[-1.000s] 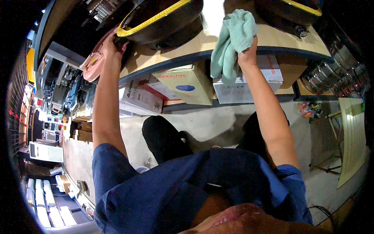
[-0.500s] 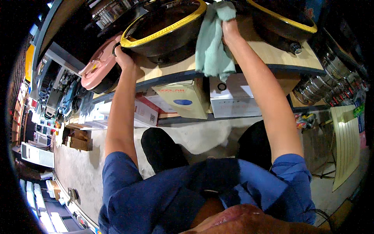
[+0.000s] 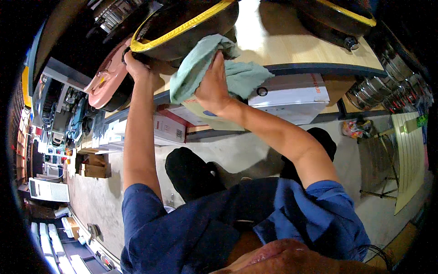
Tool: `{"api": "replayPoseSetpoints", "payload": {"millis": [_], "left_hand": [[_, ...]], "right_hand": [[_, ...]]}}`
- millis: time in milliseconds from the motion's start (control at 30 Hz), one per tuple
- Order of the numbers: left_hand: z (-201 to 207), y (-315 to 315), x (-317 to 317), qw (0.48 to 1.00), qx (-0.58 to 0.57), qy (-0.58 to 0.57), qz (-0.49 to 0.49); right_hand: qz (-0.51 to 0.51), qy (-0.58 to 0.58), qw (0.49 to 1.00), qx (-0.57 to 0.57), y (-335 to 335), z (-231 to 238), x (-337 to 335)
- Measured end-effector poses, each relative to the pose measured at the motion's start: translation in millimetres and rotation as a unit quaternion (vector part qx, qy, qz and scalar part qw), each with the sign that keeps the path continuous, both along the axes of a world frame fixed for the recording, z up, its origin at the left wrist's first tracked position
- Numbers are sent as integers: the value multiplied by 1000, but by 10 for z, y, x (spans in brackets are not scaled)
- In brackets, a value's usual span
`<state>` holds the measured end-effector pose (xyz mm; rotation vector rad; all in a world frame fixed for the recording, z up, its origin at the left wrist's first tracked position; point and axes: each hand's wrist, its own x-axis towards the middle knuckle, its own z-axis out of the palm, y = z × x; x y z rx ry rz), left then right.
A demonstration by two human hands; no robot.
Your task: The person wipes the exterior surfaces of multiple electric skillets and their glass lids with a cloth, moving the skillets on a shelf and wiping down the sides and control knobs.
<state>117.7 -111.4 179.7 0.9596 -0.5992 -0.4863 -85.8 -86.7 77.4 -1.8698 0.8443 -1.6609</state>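
Observation:
A black round pan with a yellow rim band (image 3: 207,29) is tilted up at the edge of a wooden shelf (image 3: 278,43). My left hand (image 3: 138,67) is closed round the black handle on its left side. My right hand (image 3: 213,84) grips a pale green cloth (image 3: 185,75) at the pan's near side, just over the shelf's front edge. One end of the cloth spreads to the right along that edge. The cloth covers part of the pan's lower wall and some of my right fingers.
A pink lidded appliance (image 3: 108,82) sits left of the pan. A second black pan with a yellow rim (image 3: 328,27) stands at the right. Boxes, one of them white (image 3: 292,98), fill the lower shelf. Stacked metal pots (image 3: 378,86) and a slatted folding table (image 3: 407,160) are farther right.
My right hand has swung left and nearer to me with the cloth, from the pan's right side to its near side. My left hand and the pan have shifted slightly left.

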Motion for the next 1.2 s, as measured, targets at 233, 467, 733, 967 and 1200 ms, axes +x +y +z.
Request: {"api": "replayPoseSetpoints", "payload": {"millis": [233,467,733,967,1200], "left_hand": [[-105,-93,363,998,-42,18,-38],[-76,-54,185,999,-42,-6,-2],[-189,-144,399,994,-98,46,-31],[-150,-100,257,993,-105,52,3],[-211,-206,333,995,-83,-5,56]], "right_hand": [[238,-434,818,294,-378,246,-166],[142,-439,775,432,-1646,399,-411],[265,-142,873,383,-2722,475,-620],[224,89,941,238,-3011,642,-485],[66,360,928,66,-2941,592,-462]]}}
